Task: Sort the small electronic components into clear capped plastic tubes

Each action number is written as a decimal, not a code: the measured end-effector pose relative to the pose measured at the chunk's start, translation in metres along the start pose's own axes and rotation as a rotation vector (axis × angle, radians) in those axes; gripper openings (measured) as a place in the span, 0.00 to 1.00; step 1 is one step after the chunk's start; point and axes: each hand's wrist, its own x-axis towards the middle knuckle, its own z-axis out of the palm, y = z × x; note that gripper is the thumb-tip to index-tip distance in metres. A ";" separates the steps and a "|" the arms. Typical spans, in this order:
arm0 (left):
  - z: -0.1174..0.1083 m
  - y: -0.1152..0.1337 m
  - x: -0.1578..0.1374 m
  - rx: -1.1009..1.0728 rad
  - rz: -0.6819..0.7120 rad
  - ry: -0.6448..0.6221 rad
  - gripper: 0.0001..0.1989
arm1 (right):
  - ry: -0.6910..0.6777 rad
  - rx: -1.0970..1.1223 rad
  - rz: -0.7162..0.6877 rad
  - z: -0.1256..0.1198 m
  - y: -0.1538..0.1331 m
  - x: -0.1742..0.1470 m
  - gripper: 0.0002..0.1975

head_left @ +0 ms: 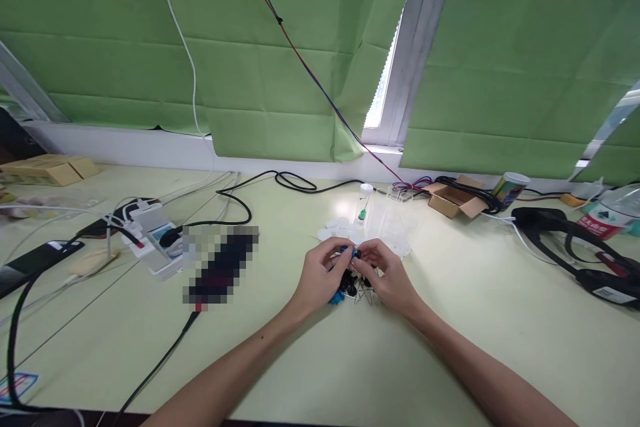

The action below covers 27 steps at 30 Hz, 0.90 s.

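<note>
Above the middle of the table, my left hand (325, 273) and my right hand (389, 275) meet with fingertips pinched round a small blue-and-black part (356, 253). Its exact kind is too small to make out, and the fingers cover much of it. Just under the hands lies a little heap of black pieces (352, 285), with a blue piece (337, 297) at its left edge. Thin metal pins or wires (367, 295) stick out at the front of this heap. My hands partly hide the heap.
Behind the hands are clear plastic pieces (397, 227) and a green-tipped dispenser (362, 215). An open cardboard box (453, 199), a printed can (511, 188) and a black headset (575, 267) stand right. A white power strip (157, 240) and black cables (240, 213) lie left.
</note>
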 end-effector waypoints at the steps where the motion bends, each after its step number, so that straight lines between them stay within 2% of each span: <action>1: 0.000 0.000 0.000 -0.006 -0.010 -0.007 0.09 | 0.001 0.001 0.004 0.000 0.001 0.000 0.08; 7: 0.000 0.002 -0.001 -0.022 -0.015 0.028 0.13 | 0.091 -0.031 -0.017 0.000 0.001 0.000 0.08; 14: 0.002 0.005 0.000 -0.035 0.010 0.133 0.11 | 0.216 -0.056 -0.040 -0.001 0.000 0.001 0.07; 18: -0.001 0.002 0.002 0.001 -0.124 0.033 0.21 | 0.222 -0.071 -0.050 -0.001 0.001 0.001 0.07; 22: -0.002 -0.003 0.003 -0.071 -0.278 -0.061 0.30 | 0.174 -0.112 -0.061 0.001 -0.001 -0.001 0.06; 27: -0.002 -0.005 0.004 -0.065 -0.382 -0.092 0.36 | 0.065 -0.170 -0.128 0.002 -0.004 -0.003 0.04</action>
